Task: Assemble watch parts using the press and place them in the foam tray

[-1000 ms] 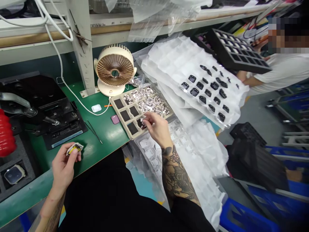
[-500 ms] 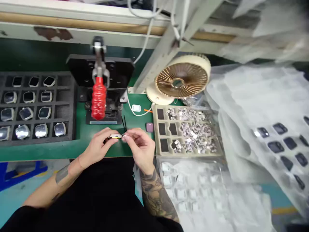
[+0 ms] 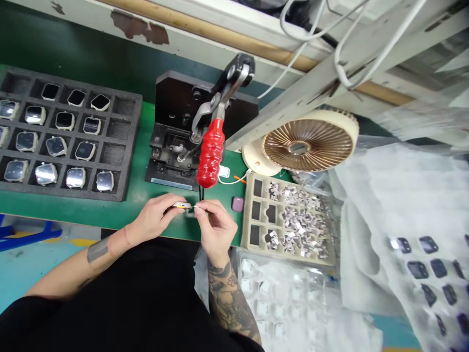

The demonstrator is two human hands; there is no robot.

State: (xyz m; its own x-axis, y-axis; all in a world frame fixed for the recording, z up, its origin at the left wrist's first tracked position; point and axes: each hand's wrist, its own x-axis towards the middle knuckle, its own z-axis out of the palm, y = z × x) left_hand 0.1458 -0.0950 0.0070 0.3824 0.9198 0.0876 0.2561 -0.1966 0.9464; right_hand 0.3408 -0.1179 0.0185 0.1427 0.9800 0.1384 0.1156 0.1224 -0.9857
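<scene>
Now | left hand (image 3: 156, 218) pinches watch case (image 3: 182, 206) | right hand (image 3: 216, 226) pinches small part at it

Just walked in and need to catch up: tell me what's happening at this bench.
A person is working at a green bench. The left hand holds a small watch case and the right hand pinches a tiny part against its edge. Behind the hands stands a black press jig with a red handle. A dark foam tray of watch cases lies to the left; a beige tray of small silver parts and a small fan sit to the right.
</scene>
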